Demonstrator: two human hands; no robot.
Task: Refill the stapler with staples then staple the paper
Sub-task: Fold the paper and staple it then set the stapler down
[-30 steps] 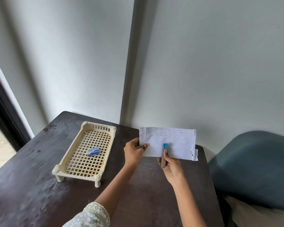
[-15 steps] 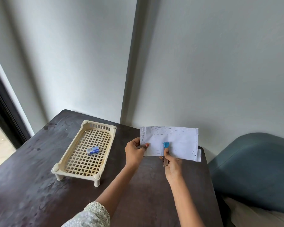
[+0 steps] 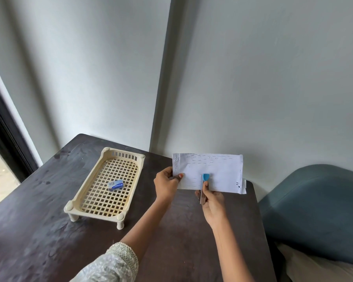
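Gripping the left edge of the paper (image 3: 216, 169), the left hand (image 3: 166, 185) is seen with its thumb on the near face and its fingers curled behind the sheet. The paper is held upright above the far right part of the dark table (image 3: 49, 220), long side level. Rows of small dark marks are noted across its top and down its left edge.

The stapler (image 3: 205, 177) is set over the lower edge of the paper near its middle. Its blue tip is laid on the near face. Its metal body is enclosed in the right hand (image 3: 213, 203), with the fingers curled round it and the thumb pressed on top. Whether the stapler is fully squeezed cannot be told.

A cream lattice tray (image 3: 124, 154) is set on the table to the left, well apart from both hands. One small blue staple box (image 3: 115, 185) is found on the tray's grid floor near its centre. A blue-grey cushioned seat (image 3: 314, 210) is placed beside the table's right edge.
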